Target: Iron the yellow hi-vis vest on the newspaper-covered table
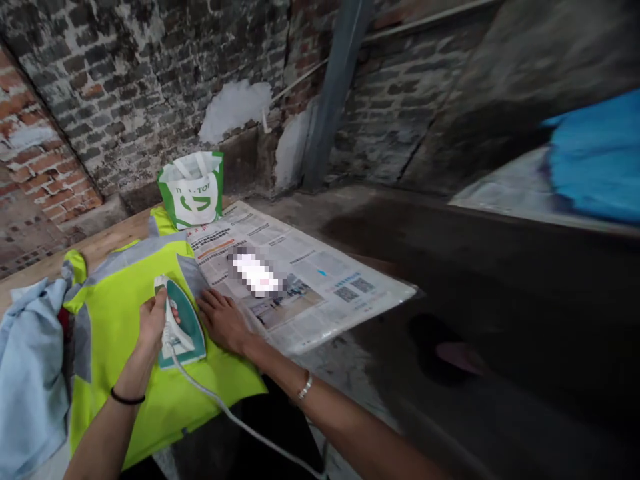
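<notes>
Gripping an iron (187, 333), the left hand (153, 321) is beside the flat-spread right hand (223, 321); beyond both, a bag (196, 193) partly reads "TO".

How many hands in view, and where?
2. The left hand grips the iron by its handle; the right hand rests at the yellow garment's edge, beside the newspaper. No others visible.

My left hand (153, 320) grips the iron (193, 327) by its handle, my left forearm (107, 427) below and left of it. My right hand (225, 321) lies palm down just right of the iron, my right forearm (345, 420) slanting away below.
</notes>
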